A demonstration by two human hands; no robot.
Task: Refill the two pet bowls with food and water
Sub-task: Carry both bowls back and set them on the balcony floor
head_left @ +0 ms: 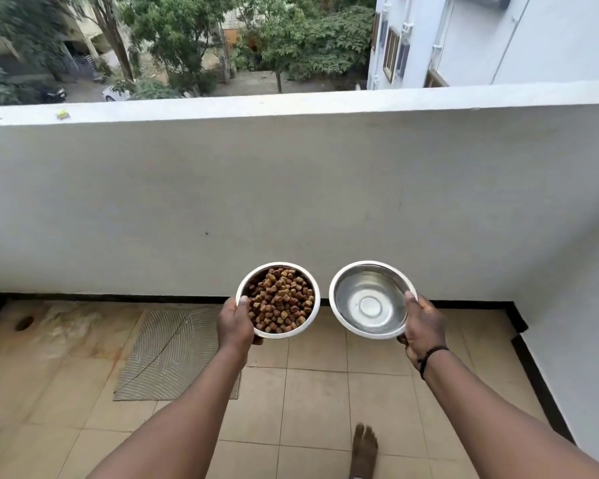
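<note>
Two steel pet bowls are held side by side in the air above a tiled balcony floor. The food bowl is full of brown kibble, and my left hand grips its near left rim with the thumb on top. The water bowl holds clear water, and my right hand grips its right rim, a black band on that wrist. The bowls are close together but apart.
A white parapet wall stands just ahead, with trees, parked cars and a white building far below and beyond. A grey ribbed mat lies on the beige tiles at left. My bare foot shows at the bottom. A white side wall closes the right.
</note>
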